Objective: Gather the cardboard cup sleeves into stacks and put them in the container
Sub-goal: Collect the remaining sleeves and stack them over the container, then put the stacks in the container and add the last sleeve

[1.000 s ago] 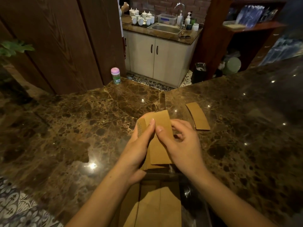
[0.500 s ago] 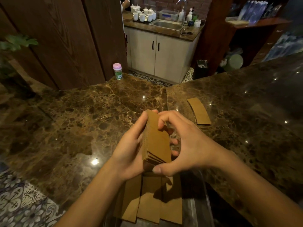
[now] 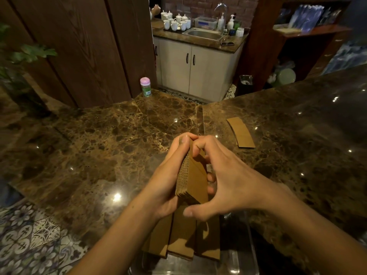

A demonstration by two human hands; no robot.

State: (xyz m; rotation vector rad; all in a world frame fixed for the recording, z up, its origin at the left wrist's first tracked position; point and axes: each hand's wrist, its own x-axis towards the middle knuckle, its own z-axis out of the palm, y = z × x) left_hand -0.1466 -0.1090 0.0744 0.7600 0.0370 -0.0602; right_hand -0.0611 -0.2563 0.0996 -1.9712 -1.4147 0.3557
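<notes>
1. Both hands are working together just above the near edge of the worktop [image 3: 89, 155]: the left hand [image 3: 164, 187] is gripping a stack of cardboard sleeves [image 3: 191, 179] from its left side, with the thumb lying along the top edge, and the right hand [image 3: 228, 183] is pinching the same stack from the right, the fingers curled over the far end and the thumb spread low.
2. Directly under the hands, a clear container [image 3: 246, 245] is sitting at the near edge, and several flat sleeves [image 3: 182, 241] are already lying inside it side by side.
3. The stack is standing on its long edge between the palms, so the corrugated edges are showing. I judge that the person is squaring the stack, which is the step before loading it.
4. The next move is probably calling for lowering the stack into the container, beside or on the sleeves already there, and keeping the pressure even so that the pieces do not fan out.
5. Further away, to the right, a loose sleeve [image 3: 240, 132] is lying flat on the worktop, well apart from the hands; it is still waiting to be gathered.
</notes>
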